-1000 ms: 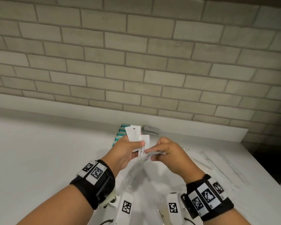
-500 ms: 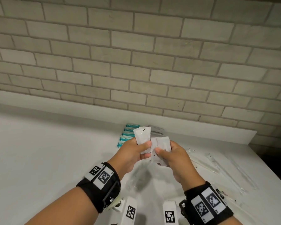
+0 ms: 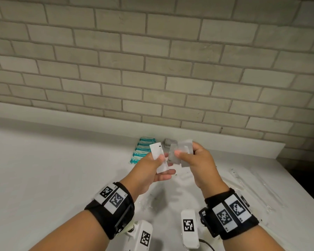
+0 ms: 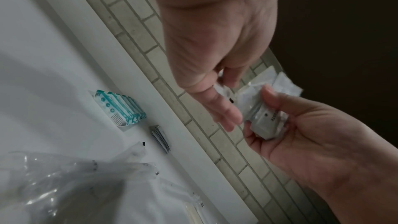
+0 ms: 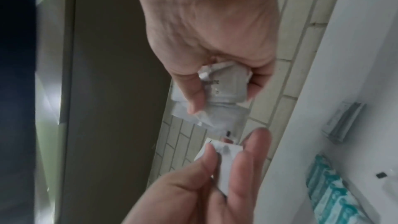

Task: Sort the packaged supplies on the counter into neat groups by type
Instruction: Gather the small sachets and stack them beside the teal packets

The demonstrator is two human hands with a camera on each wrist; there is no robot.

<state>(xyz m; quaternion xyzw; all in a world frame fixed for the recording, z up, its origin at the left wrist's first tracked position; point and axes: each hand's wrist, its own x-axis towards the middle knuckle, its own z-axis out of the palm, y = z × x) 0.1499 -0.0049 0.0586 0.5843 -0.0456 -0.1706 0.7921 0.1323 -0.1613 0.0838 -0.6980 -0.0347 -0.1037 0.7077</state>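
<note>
Left hand [image 3: 155, 164] pinching one flat white paper sachet [image 3: 159, 157], long axis upright, just beside right hand [image 3: 192, 158] clamping crumpled white sachet bundle [image 3: 181, 153].

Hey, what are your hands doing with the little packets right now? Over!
Left hand pinches one white packet. Right hand grips a bunch of packets. Teal packs already lined up by the wall. Nothing blocking.

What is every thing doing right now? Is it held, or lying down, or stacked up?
Left hand: pinches a flat white packet.
White packet: held upright, above the counter.
Right hand: grips a bunch of small packets.
Small packets: bunched, crumpled, off the counter.
Teal packs: lined up in a neat row near the wall.
Grey packets: stacked beside the teal row.
Clear wrappers: lying loose on the counter.
</note>
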